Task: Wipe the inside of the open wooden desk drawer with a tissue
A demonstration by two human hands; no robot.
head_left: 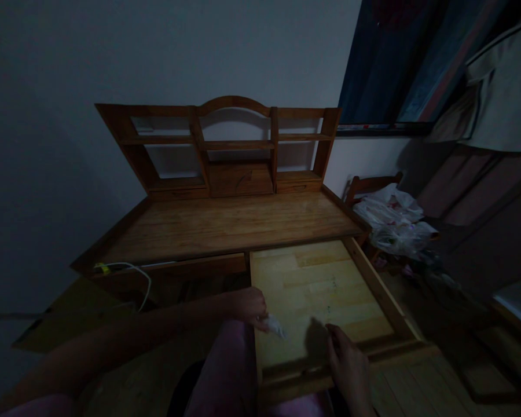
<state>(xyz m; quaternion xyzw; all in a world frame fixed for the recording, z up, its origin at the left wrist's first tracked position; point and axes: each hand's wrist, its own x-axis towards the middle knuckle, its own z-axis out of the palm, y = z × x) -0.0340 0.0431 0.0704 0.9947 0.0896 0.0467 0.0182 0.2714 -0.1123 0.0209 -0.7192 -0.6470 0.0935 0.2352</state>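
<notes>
Pinching a small white wad, probably a tissue or cloth (274,326), the left hand (249,307) was closed around it at the near-left corner of the pulled-out drawer (364,266), about nine o'clock from the right hand. The wad rested against the pale drawer bottom, with most of it sticking out past the fingertips. It looked crumpled, soft and very light, so it would likely squash flat under pressure and drag easily over the wood; bunching it in the fingertips, as the left hand did, seemed the sensible hold. The right hand (349,365) lay at the drawer's front edge, fingers loosely curled and open, gripping nothing that showed.

The drawer stood out from under the wooden desk (226,223), at twelve o'clock from the hands, with a shelf unit (226,145) on its back edge. A white cable with a yellow plug (102,268) hung at ten o'clock, and white plastic bags (391,217) sat on a chair at two o'clock. Dim light hid any writing; faint dark specks on the drawer bottom could not be read.
</notes>
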